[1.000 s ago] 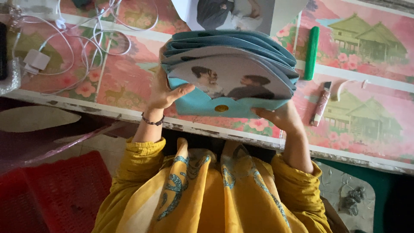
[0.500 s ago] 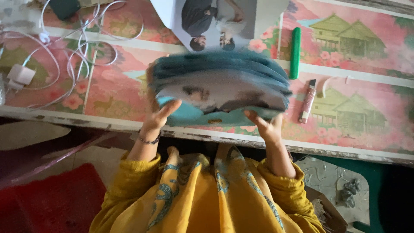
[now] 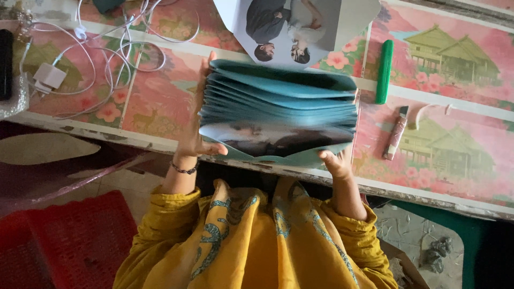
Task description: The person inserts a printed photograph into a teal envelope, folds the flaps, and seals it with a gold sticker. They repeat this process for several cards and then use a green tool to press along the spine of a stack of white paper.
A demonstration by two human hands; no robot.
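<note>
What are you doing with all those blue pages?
A person in a yellow top holds a fanned stack of teal photo-album pages over the edge of the flowery table. The left hand supports one side and the right hand grips the bottom corner. A loose photo page lies behind, with a green pen and a small glue tube to the right and white cables to the left.

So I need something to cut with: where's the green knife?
In the head view, the green knife lies on the table, on the person's right, just beyond the stack of teal sheets and above the small tube.
</note>
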